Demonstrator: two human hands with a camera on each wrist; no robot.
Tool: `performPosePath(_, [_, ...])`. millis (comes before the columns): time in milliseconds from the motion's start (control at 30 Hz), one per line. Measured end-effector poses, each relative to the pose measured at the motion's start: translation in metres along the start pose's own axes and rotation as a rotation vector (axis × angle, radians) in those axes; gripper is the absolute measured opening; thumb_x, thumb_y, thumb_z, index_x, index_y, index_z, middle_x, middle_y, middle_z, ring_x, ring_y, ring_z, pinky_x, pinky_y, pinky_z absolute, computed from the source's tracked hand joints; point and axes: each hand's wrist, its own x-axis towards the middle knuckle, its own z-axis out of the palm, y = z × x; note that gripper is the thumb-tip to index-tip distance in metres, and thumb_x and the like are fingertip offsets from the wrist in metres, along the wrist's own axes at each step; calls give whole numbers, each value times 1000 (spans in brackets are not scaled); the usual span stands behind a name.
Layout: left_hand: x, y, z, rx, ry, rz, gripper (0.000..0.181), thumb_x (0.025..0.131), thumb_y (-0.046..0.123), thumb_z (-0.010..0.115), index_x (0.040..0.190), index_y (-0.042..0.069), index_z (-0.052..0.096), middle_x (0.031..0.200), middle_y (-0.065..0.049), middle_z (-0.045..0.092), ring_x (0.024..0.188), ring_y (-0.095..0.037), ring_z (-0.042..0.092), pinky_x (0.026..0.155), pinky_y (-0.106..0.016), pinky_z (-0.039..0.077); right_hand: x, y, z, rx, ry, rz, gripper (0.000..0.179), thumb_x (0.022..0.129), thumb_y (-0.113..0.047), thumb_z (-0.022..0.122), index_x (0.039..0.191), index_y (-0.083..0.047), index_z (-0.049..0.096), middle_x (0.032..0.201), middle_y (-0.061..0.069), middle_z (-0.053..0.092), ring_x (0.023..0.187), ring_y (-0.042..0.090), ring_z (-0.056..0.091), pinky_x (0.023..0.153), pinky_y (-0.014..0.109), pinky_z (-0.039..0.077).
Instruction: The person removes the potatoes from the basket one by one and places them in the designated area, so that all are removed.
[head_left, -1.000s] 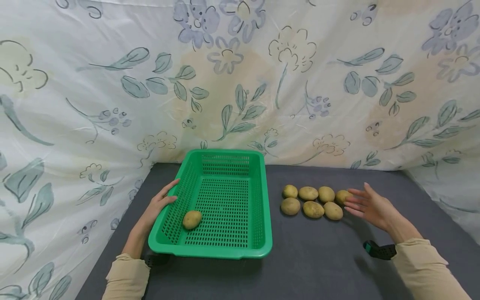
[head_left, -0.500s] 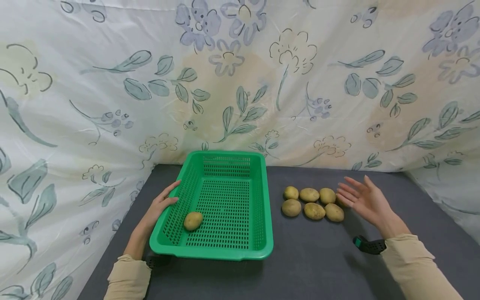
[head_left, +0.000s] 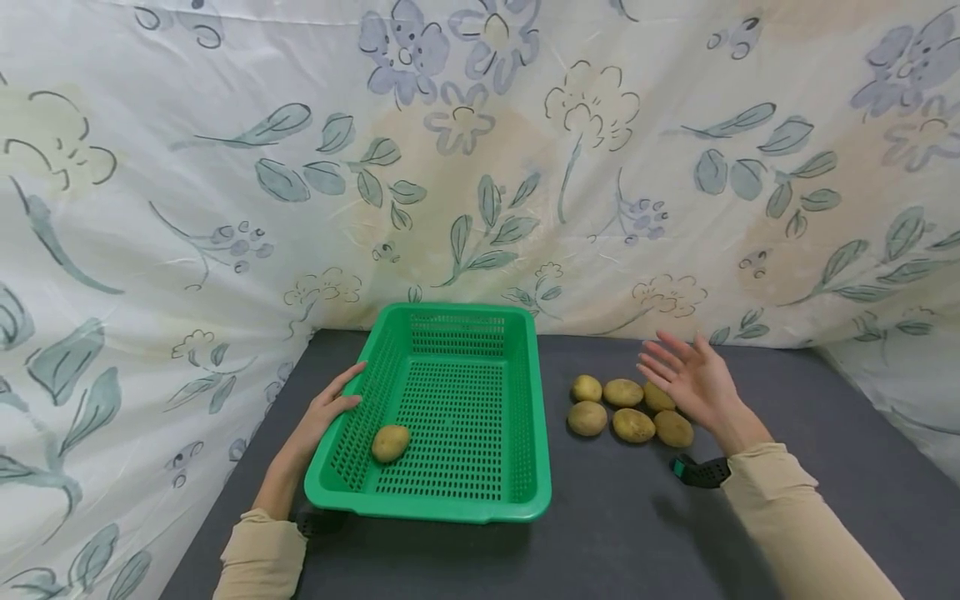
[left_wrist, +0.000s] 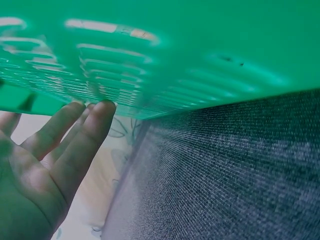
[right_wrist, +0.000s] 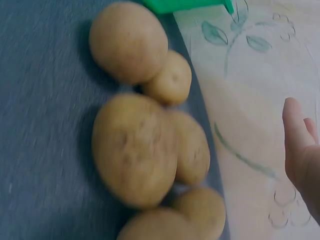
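Note:
A green slotted plastic basket (head_left: pixel 442 505) stands on the dark tabletop, with one potato (head_left: pixel 391 443) lying near its left wall. My left hand (head_left: pixel 322 419) holds the basket's left rim, its thumb and a fingertip reaching over the edge; in the left wrist view more fingers (left_wrist: pixel 80 142) lie against the outer wall. To the right of the basket, several potatoes (head_left: pixel 633 426) sit in two rows. My right hand (head_left: pixel 697 385) hovers over the right end of these rows, palm turned left, fingers extended and holding nothing. It hides part of the back row.
A pale floral sheet (head_left: pixel 480 183) hangs along the back and left of the dark tabletop (head_left: pixel 592 517). Each wrist carries a black strap; the right one (head_left: pixel 705 473) hangs below the sleeve. Potatoes (right_wrist: pixel 135 150) fill the middle of the right wrist view.
My right hand has moved left and slightly away from me, from beside the potatoes to over their right end. The left hand and basket stay together; the whole head view shifts slightly.

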Motion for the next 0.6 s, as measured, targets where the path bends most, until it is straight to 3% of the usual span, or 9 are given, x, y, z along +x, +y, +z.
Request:
performPosePath(100, [0,1,0,0,0,-3,57,101,24,43,153,13,23,156,-20,5,131,-46,27,90,-44,44,8,5,12,-10,5,1,50,97,-51,38,127,-13,53,146,12,21,143,25,-13,114,37,8])
performPosePath(267, [0,2,1,-8,-3,-17,57,102,22,42,153,8,21,157,-18,2,137,-46,15,97,-56,34,20,14,30,-52,16,5,58,96,-55,30,141,-18,39,157,6,-13,143,27,-9,114,37,8])
performPosePath(367, [1,2,1,-10,0,-24,56,102,20,42,153,8,22,157,-17,3,139,-44,10,100,-60,28,28,20,40,-79,21,10,67,97,-56,27,152,-20,20,157,7,-13,143,28,-7,114,37,9])
performPosePath(467, [0,2,1,-13,6,-28,56,102,20,43,153,9,23,157,-16,3,140,-43,7,101,-62,25,36,26,50,-125,13,14,72,97,-57,23,155,-18,4,158,9,-10,143,29,-6,114,38,10])
performPosePath(600, [0,1,1,-15,7,-27,57,101,22,43,153,10,23,157,-17,3,139,-43,8,101,-62,25,46,32,62,-197,2,20,74,97,-58,21,155,-16,3,157,12,-4,143,31,-1,113,41,13])
